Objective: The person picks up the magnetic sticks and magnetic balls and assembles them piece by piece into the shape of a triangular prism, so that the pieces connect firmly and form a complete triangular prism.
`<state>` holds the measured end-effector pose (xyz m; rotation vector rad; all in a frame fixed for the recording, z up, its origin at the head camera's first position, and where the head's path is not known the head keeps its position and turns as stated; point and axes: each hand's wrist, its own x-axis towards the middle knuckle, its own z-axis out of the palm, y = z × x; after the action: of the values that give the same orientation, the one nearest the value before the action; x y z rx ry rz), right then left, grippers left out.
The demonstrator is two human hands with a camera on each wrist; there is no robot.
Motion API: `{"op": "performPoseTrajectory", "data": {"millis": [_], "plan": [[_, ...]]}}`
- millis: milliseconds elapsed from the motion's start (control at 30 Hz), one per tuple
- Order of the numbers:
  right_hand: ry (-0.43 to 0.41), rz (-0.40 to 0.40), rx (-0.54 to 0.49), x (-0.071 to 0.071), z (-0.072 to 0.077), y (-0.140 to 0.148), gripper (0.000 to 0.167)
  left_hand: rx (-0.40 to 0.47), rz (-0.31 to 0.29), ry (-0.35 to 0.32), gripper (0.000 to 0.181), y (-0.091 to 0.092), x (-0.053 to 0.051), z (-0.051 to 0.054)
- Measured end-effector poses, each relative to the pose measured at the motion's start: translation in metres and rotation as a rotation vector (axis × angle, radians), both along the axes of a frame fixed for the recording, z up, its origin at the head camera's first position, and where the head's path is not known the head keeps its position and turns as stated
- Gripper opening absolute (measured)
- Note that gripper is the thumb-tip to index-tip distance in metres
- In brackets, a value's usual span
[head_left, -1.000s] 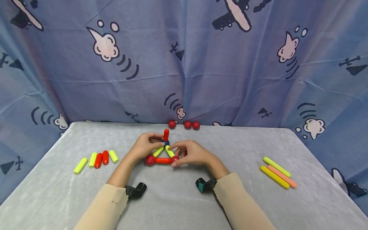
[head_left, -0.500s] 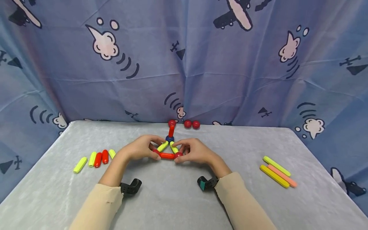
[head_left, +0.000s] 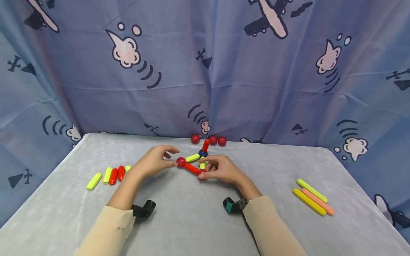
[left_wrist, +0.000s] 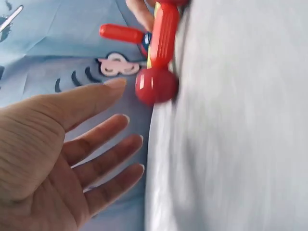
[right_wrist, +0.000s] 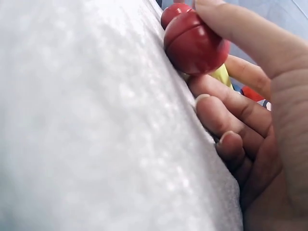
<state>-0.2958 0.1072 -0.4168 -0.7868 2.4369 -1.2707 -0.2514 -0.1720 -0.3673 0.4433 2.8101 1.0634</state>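
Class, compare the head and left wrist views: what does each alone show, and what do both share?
Only the head view: three loose red balls at the far edge, loose short sticks at left, long sticks at right.

Only the left wrist view: the left palm facing the camera and a gap between thumb and nearest red ball.

Both: left hand, part of the right hand, the blue ball and its red stick.

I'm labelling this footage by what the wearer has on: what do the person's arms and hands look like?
Both arms wear plain beige long sleeves: left sleeve, right sleeve. The left hand and right hand are gloveless. Each wrist carries a black angled device, left device and right device; the right one shows a teal patch.
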Motion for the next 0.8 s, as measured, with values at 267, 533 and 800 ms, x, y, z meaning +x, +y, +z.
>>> {"op": "performPoseTrajectory", "data": {"millis": [267,533,800], "plan": [[-0.005,-0.017,-0.023,-0.002,-0.004,0.003,0.051,-0.140,0.086,-0.075,0.044,-0.061,0.031,0.019],[0.001,-0.031,-0.023,0.000,-0.004,0.002,0.050,-0.273,-0.031,-0.026,0.043,-0.089,0.038,0.002],[-0.007,-0.018,-0.037,0.000,-0.004,0.003,0.050,-0.274,0.062,0.079,0.012,-0.083,0.031,-0.004]]}}
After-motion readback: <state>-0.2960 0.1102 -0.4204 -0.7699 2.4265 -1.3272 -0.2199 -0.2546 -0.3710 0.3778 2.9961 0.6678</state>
